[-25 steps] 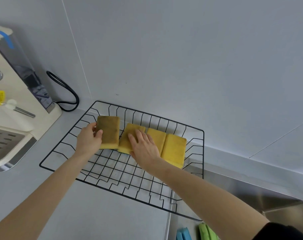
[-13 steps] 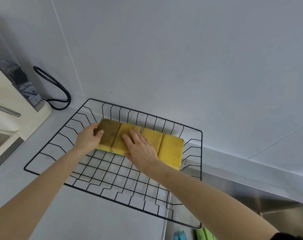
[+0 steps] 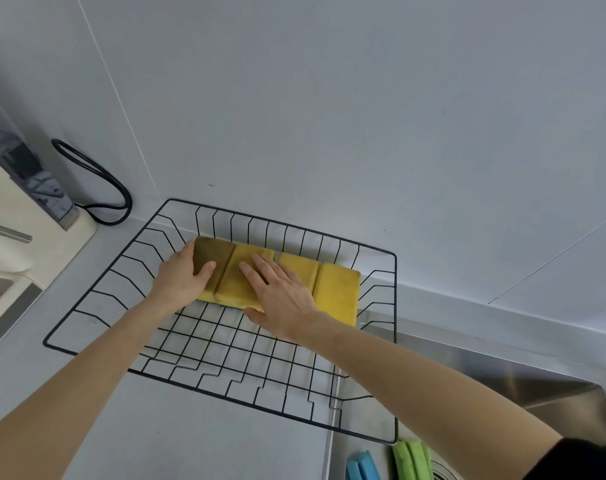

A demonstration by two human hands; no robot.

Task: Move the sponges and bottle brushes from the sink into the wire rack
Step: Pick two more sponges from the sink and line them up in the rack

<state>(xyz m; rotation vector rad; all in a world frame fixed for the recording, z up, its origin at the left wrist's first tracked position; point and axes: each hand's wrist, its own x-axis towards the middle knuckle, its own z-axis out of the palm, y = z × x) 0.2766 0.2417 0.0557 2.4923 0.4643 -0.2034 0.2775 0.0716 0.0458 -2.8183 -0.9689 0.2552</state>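
Several yellow sponges lie side by side along the back of the black wire rack (image 3: 97,296). The leftmost sponge (image 3: 213,254) has a brownish top. My left hand (image 3: 180,280) grips its left edge, thumb on top. My right hand (image 3: 282,299) lies flat with fingers apart on the second sponge (image 3: 242,282), holding nothing. To the right are a third sponge (image 3: 300,270) and the end sponge (image 3: 338,292). In the sink (image 3: 502,372), at the bottom edge, a blue item (image 3: 362,466) and a green item (image 3: 412,459) show only in part.
A cream countertop appliance (image 3: 21,220) stands at the left with a black cable (image 3: 100,183) looped behind it. The rack's right end hangs over the sink edge. A grey wall rises right behind the rack.
My left hand has slid the brownish sponge to the right until it touches the second sponge. The gap between them has closed. My right hand has stayed on the second sponge.
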